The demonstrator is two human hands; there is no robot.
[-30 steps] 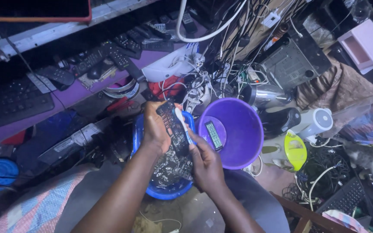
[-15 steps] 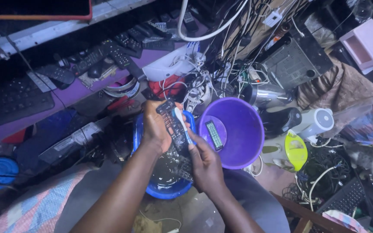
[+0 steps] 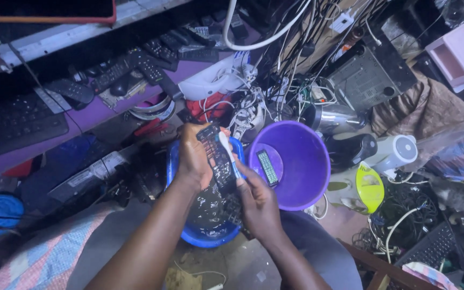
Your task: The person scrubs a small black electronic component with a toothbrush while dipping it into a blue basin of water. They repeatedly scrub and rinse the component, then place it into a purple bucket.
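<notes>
Purple bucket (image 3: 304, 161), black keyboard (image 3: 12, 126), remote controls (image 3: 151, 51) on purple shelf (image 3: 87, 115), tangled cables (image 3: 296, 48), pink box (image 3: 460, 53)

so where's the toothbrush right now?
Head view, centre: the toothbrush is in the right hand, against the remote the left hand holds over the blue basin.

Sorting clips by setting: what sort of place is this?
Probably an electronics repair stall: remotes heaped on a shelf, tangled cables, a keyboard, and the left hand holding a remote casing over a basin.
</notes>
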